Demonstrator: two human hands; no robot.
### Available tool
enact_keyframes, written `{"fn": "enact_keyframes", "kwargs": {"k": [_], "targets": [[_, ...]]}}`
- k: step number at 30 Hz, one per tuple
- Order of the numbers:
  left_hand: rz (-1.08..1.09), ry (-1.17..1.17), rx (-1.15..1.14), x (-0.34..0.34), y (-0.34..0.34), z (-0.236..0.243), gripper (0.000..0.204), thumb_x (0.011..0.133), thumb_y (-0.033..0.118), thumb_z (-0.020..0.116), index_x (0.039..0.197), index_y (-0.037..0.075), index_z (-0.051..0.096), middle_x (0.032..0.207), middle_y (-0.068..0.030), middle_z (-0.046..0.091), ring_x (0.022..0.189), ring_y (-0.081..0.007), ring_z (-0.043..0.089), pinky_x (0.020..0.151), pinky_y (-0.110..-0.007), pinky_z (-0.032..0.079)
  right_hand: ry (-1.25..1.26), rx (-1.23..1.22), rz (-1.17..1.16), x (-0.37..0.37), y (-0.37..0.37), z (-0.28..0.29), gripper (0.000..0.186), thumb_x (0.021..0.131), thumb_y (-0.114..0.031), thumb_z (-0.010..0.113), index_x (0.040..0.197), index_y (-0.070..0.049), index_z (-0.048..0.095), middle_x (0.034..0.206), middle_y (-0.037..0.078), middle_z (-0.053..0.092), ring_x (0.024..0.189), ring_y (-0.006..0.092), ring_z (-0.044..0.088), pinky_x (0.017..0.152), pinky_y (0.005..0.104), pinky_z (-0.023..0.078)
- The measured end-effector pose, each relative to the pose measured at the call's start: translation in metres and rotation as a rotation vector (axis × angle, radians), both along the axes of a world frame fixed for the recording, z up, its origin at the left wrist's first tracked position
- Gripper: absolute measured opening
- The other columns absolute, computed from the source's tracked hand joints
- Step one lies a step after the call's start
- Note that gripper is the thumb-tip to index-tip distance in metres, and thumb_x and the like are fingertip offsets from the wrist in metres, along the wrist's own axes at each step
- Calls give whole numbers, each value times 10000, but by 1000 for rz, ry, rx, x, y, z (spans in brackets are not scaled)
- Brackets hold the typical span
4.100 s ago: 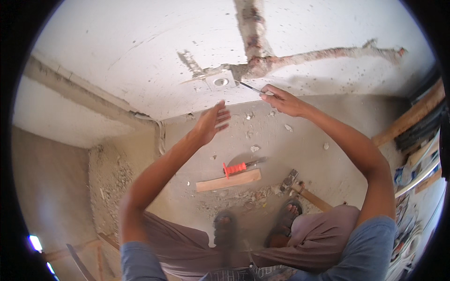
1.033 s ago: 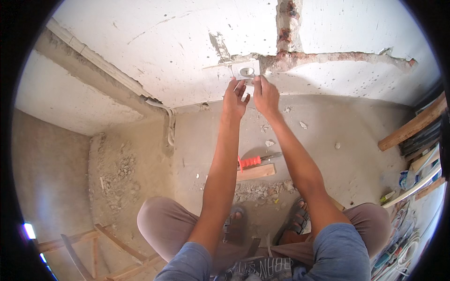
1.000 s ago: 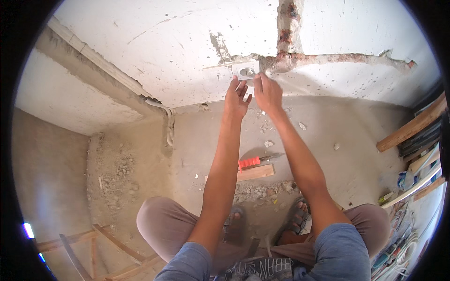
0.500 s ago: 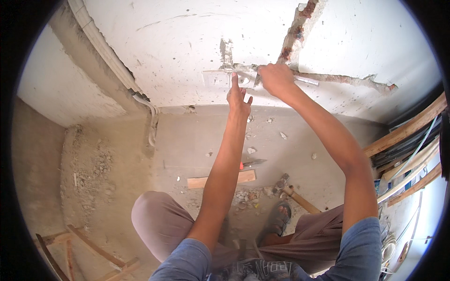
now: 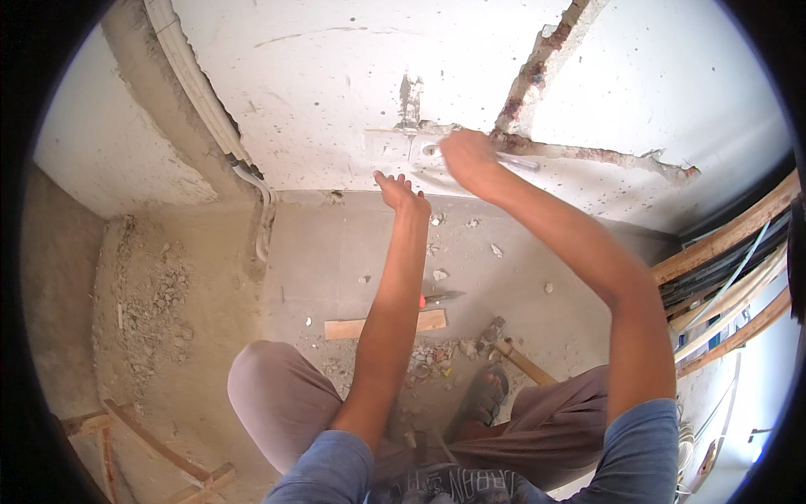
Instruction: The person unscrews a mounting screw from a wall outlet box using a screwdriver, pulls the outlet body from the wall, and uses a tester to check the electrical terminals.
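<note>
A white rectangular socket plate (image 5: 389, 146) is set low in the wall, with a round opening at its right part. My right hand (image 5: 470, 160) is a closed fist at the plate's right end, just under the chipped groove. From the back of that fist sticks the pale, shiny end of a slim tool (image 5: 518, 162); its working end is hidden by the hand. Below the plate, my left hand (image 5: 400, 191) is open, palm turned up and fingers apart, with nothing in it.
Chipped grooves (image 5: 588, 155) run through the white wall. Pipes (image 5: 197, 80) go down the left corner. On the floor lie a wooden board (image 5: 386, 324), a knife-like tool (image 5: 443, 296), a hammer (image 5: 525, 363) and rubble (image 5: 155, 294). Timber (image 5: 730, 227) leans at the right.
My left hand has dropped from the plate's lower edge, moving down and left. The right fist has shifted left and slightly down with the tool, closer to the round opening. The view has tilted slightly.
</note>
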State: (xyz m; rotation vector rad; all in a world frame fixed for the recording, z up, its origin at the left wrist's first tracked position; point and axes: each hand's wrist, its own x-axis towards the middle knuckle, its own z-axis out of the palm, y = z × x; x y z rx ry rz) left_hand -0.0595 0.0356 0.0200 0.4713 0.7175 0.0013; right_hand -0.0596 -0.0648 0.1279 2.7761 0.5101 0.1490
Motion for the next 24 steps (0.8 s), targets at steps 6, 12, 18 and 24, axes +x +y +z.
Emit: {"fn": "enact_keyframes", "kwargs": {"k": [6,12,18,24], "targets": [[43,-27,26,1,5,-9,812,945,599,380,1541,63,251,1558,-126,338,1432,-250,303,1124,-497,217,-11,66,17,-29,-28,12,147,826,-31,583,823,-21,730,851,171,722,845,312,724,722,419,590],[24,47,-82,-8,-36,-17,798,950,561,411,1529,32,267,1554,-143,339,1435,-272,304,1123,-502,216,-83,32,123,6,8,12,152,796,5,574,817,7,725,839,216,705,790,345,715,678,431,583],[-26,-21,-18,-1,-6,-21,657,948,464,459,1486,101,354,1484,-73,427,1357,-219,385,1068,-465,296,156,-114,-116,-19,-63,15,169,845,-51,572,892,1,726,919,203,717,893,347,710,755,429,577],[-195,-172,-78,6,-8,-23,584,961,389,497,1457,109,369,1425,-53,453,1316,-206,398,1072,-478,308,268,326,-123,-22,-60,-19,200,876,-88,536,930,34,686,938,253,694,913,403,684,754,467,553]]}}
